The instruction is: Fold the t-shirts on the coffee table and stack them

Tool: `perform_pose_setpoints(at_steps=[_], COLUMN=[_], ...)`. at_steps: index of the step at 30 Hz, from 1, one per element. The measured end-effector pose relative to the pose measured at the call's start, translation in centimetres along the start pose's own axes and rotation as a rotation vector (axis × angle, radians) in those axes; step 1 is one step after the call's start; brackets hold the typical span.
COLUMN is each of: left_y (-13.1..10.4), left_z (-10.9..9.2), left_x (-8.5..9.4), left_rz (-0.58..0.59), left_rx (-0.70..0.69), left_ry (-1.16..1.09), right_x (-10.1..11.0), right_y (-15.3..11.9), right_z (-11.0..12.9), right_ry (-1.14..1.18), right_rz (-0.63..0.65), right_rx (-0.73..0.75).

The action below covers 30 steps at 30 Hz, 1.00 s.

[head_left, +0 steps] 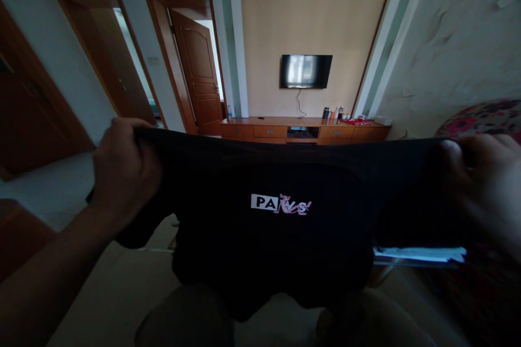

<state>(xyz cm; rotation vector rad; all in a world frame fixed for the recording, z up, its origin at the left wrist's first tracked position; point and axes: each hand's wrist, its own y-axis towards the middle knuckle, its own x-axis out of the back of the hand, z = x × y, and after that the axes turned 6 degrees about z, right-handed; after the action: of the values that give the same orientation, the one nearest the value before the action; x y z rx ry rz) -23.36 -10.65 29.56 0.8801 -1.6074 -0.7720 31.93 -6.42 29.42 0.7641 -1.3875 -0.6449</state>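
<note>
Above a person's knees in dark cloth (183, 317), the left hand (126, 162) and the right hand (484, 165) stand wide apart, each clamped on one side of the upper edge of a black, short-sleeved fabric T-shirt (272, 260). The shirt hangs in the air between them, its lower edge loose and uneven over the knees, its top drawn nearly straight across. On its chest, a small white-and-pink print (280, 204) of lettering and a cartoon figure faces the wearer of the camera, upright. The garment looks light, soft and limp, likely to sag wherever it is not held; nothing about it appears fragile, and the cloth should grip well rather than slide. The shoulder areas, one to each hand, look like the best places to take hold, since they spread the body flat and leave the print uncreased. Blur on the right hand hides the exact placing of its fingers. Beyond the shirt, at lower right, lies a pale, flat, bluish-white object (419, 254) that is too dim to identify. Across the room runs a long, low, orange-brown wooden cabinet (271, 132) with drawers, and above it a black, flat-screen television (306, 71) hangs on a beige wall panel (317, 11).
</note>
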Motion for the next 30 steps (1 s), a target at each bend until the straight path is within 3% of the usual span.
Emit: perform_pose_setpoints(at_steps=[2,5,7,12,17,20,24,30], left_y=[0.9,2.3,3.0,3.7,2.4,0.4,-2.3,-5.8], left_z=[0.4,1.0,1.4,3.0,5.8,7.4,8.6,9.3], left_x=[-3.0,-8.7,-13.0,-25.0,-37.5,-43.7,-49.5,-54.4], left_rz=[0.037,0.157,0.258,0.388,0.484,0.548,0.625,0.722], left_rx=[-0.033,-0.1,-0.125,-0.015,0.1,0.21,0.283,0.218], left_ry=[-0.022,-0.015,-0.002,-0.023,-0.037,-0.057,-0.036,0.057], right_x=[-2.3,-7.6,-11.9,-24.0,-34.9,-40.5,-46.8,-53.0], right_y=[1.1,2.7,3.8,5.4,5.2,4.3,2.6,0.1], right_z=[0.9,1.5,1.6,1.1,1.1,1.4,1.5,1.3], right_ry=[-0.003,0.05,0.076,0.067,0.009,-0.051,-0.094,-0.124], right_rz=[0.019,0.039,0.055,0.174,0.379,0.515,0.631,0.748], right_rx=[0.005,0.007,0.008,-0.09,-0.161,-0.205,-0.257,-0.3])
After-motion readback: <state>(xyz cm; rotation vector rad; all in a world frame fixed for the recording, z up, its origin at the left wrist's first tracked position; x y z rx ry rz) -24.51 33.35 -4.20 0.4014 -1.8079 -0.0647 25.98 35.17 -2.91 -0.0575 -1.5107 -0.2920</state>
